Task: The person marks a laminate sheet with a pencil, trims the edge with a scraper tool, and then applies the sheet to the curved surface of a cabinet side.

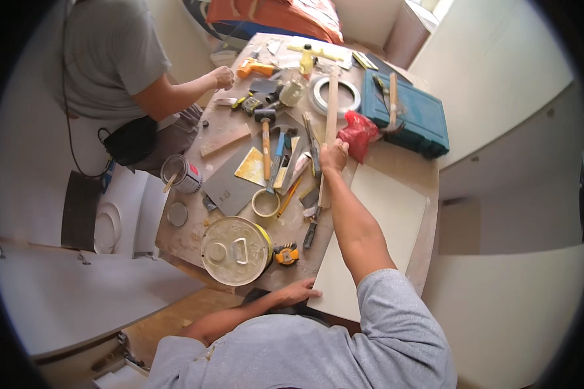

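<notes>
A pale, flat white board [377, 227] lies at the table's near right, reaching out to its near edge. My left hand [296, 294] is at the board's near left corner, its fingers and thumb closed on the edge. With my arm stretched across the board, my right hand [334, 156] is wrapped round a long wooden strip [332, 107]. The strip runs away from me, past the board's left edge. Just right of that hand sits a crumpled red plastic bag [358, 135]. A putty knife [311, 232] and an orange tape measure [286, 253] lie left of the board.
The table [396, 170] carries a large round tin [235, 251], an open paint can [181, 174], a mallet [265, 139], a roll of white edging [336, 96] and a teal tool case [405, 117]. Another person [120, 71] stands at the far left, a hand over the table.
</notes>
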A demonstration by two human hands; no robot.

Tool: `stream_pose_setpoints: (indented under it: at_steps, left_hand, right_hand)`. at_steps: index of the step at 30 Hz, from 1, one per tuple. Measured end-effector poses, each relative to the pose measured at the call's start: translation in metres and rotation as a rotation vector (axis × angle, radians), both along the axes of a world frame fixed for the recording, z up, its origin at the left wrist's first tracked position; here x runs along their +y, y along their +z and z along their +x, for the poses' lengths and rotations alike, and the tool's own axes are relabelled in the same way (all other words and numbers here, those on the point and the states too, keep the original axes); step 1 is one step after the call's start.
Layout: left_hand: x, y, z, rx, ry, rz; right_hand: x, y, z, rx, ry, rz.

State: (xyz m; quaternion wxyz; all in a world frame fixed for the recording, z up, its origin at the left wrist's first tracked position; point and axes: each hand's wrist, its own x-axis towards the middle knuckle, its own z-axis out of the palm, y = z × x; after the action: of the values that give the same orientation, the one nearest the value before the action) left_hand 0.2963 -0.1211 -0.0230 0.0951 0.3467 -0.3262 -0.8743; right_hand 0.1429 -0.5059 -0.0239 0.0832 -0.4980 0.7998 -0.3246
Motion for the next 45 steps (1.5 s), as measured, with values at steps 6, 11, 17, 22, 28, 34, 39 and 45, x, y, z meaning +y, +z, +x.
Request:
stream_pose_setpoints:
  at_steps: [6,11,17,22,28,34,39,45]
  left_hand:
    - [-0.007,-0.004,-0.009,0.023,0.082,0.087]
    - [-0.002,0.023,-0.007,0.069,0.023,0.084]
    - [0.017,0.034,0.002,0.011,-0.026,0.148]
    - [0.015,0.075,-0.01,-0.112,0.031,0.106]
    - [-0.05,0.046,-0.059,-0.26,0.165,0.2]
    - [-0.045,0.04,-0.062,-0.163,0.08,0.164]
    - [-0.049,0.033,-0.053,-0.13,0.226,0.149]
    - [-0.039,0.026,-0.014,0.382,0.344,0.668]
  right_hand:
    - [0.074,0.043,-0.054,-0.124,0.107,0.112]
    - [0.279,0.066,-0.211,0.312,-0.23,0.114]
    - [0.467,0.018,-0.279,-0.476,-0.39,0.438]
    - [0.52,0.024,-0.295,-1.661,-0.243,-0.134]
    - [0.519,0.058,-0.312,-1.537,-0.206,-0.389]
    - [0.574,0.07,-0.304,-1.659,-0.28,-0.35]
    - [0.61,0.061,-0.219,-1.627,-0.317,-0.245]
    - [0.608,0.034,-0.158,-1.735,-0.361,-0.293]
